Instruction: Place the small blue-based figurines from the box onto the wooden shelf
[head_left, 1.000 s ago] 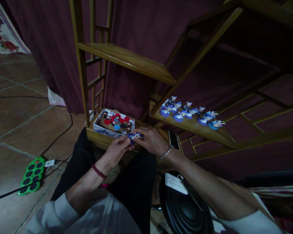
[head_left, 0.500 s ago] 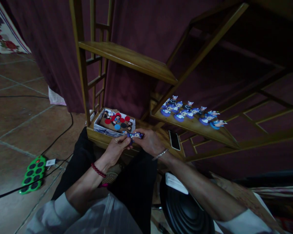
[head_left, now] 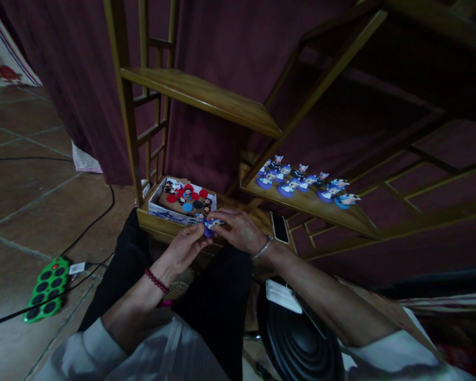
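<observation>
A small figurine (head_left: 211, 224) with a purple base and white-and-blue body is held between both hands just in front of the box. My left hand (head_left: 188, 244) pinches its base from below and the left. My right hand (head_left: 240, 228) has its thumb and fingers closed around the upper end, partly hiding it. Behind the hands, a white cardboard box (head_left: 166, 212) holds several loose figures and red, blue and dark discs (head_left: 197, 204). On the raised shelf to the right, several similar figurines (head_left: 289, 187) stand in rows on purple and blue bases.
The wooden shelf unit (head_left: 206, 98) has a board above the box and slanting posts. A phone (head_left: 280, 227) lies to the right of my hands. A black round stool (head_left: 297, 338) stands lower right; a green power strip (head_left: 46, 290) with cables lies on the floor left.
The figurine has been tilted between the hands, and the right fingers now reach farther over its top. The view has shifted slightly, moving the scene a little to the left.
</observation>
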Tool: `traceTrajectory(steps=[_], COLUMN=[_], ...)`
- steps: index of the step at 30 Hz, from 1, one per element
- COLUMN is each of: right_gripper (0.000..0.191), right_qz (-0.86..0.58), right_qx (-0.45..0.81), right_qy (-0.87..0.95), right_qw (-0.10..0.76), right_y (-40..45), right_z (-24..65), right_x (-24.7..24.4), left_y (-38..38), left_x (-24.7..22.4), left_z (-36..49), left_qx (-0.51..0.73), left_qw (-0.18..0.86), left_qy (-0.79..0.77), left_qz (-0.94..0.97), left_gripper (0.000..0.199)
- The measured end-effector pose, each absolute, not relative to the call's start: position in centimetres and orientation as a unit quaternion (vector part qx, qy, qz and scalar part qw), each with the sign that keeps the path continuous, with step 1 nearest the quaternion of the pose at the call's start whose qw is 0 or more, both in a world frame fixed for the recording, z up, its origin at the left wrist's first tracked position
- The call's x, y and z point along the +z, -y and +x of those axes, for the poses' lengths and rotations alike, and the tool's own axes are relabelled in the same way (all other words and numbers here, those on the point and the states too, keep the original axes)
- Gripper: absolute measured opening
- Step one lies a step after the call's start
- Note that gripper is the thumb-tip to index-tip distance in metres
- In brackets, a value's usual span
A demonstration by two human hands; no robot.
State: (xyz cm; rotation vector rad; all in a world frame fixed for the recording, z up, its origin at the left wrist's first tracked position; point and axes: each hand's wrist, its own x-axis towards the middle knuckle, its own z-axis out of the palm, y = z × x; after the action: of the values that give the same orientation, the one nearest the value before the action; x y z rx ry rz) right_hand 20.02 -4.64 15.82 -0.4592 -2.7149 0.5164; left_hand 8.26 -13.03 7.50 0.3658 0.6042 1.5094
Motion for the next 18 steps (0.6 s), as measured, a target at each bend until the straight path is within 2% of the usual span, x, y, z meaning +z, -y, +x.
traceTrajectory(steps=[8, 18], right_gripper=[0.014, 0.017], right_qz=[-0.305, -0.166], right_qx=[0.229, 0.179], right_qy=[0.911, 0.958], right_qw=[0.155, 0.151], right_y=[5.44, 4.93], right_z=[19.72, 19.67], right_x=[15.65, 16.22], left_y=[13.04, 13.30], left_x=[7.06, 7.27], left_z=[8.22, 8.03], left_qx=[0.670, 0.668], left_qw=[0.624, 0.674], left_qy=[-0.329, -0.264], left_qz=[0.231, 0.173], left_gripper=[0.019, 0.021])
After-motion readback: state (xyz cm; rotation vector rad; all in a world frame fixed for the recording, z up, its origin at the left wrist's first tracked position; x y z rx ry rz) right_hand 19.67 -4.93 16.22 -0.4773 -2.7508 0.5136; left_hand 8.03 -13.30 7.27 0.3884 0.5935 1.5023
